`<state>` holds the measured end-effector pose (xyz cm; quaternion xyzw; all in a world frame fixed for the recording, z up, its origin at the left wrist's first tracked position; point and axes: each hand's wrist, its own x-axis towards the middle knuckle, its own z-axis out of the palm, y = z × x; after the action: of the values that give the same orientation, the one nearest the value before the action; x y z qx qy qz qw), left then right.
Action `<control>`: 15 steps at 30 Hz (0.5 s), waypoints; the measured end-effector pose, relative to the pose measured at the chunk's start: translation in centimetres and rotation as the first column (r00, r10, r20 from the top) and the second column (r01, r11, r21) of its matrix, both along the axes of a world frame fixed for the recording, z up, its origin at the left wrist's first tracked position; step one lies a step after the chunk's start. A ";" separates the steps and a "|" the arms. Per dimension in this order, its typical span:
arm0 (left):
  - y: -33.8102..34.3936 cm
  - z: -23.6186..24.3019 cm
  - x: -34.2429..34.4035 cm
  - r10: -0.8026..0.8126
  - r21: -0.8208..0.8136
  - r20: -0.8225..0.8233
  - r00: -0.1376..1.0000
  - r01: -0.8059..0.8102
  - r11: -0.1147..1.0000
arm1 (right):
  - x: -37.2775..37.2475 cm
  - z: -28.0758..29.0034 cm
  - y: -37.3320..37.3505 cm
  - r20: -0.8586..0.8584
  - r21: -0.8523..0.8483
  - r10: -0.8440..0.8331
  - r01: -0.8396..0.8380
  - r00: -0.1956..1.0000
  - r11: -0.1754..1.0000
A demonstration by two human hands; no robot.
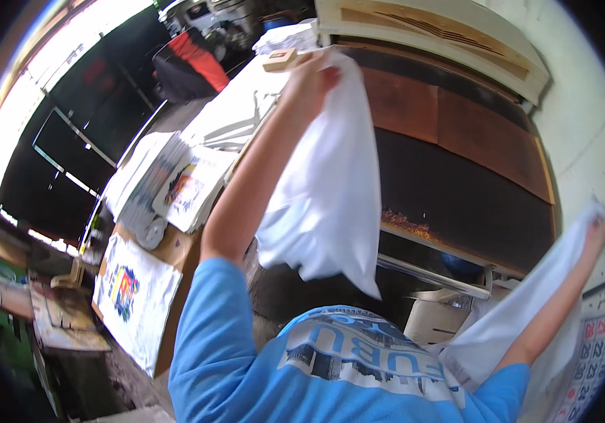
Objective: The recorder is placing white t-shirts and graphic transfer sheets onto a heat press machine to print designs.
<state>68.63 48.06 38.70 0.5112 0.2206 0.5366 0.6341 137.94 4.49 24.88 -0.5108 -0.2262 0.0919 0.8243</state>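
Note:
My left hand (313, 81) is raised at the upper middle, closed on a white cloth (327, 183) that hangs in folds over the dark machine surface. My right hand (594, 233) is out at the far right, gripping white fabric (514, 299) that drapes down toward my body. Whether both hands hold one piece or two, I cannot tell. Near my left hand lies a small tan box (278, 59) on white material. Left of my forearm are a stack of printed white fabrics (186, 187) and a white printed shirt (130, 303) lying on brown board.
A large machine with dark and copper panels (486, 148) and a cream housing (429, 21) stands ahead. A metal rail (433, 275) runs below it. A red and black bag (197, 60) is beyond the table. A pale wall (591, 120) and calendar (595, 352) border the right; cluttered shelving (63, 317) is left.

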 end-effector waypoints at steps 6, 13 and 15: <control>4.4 -11.8 -4.7 0.494 0.502 -0.465 0.735 -0.240 0.831 | -31.0 -0.5 20.3 0.724 -0.482 0.318 0.120 0.613 0.868; -2.9 -27.3 -16.8 0.331 0.304 -0.939 0.095 -0.224 0.926 | -55.5 -5.9 20.7 0.313 -0.797 0.662 -0.191 0.681 0.573; -4.4 -31.4 -18.1 0.121 0.085 -0.985 0.119 -0.272 0.958 | -60.4 -7.6 21.7 0.435 -0.698 0.683 -0.259 0.587 0.668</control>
<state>50.58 43.63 7.32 0.6644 0.6755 0.1386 0.2883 77.52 26.17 17.30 -0.6426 -0.6009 0.1924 0.4347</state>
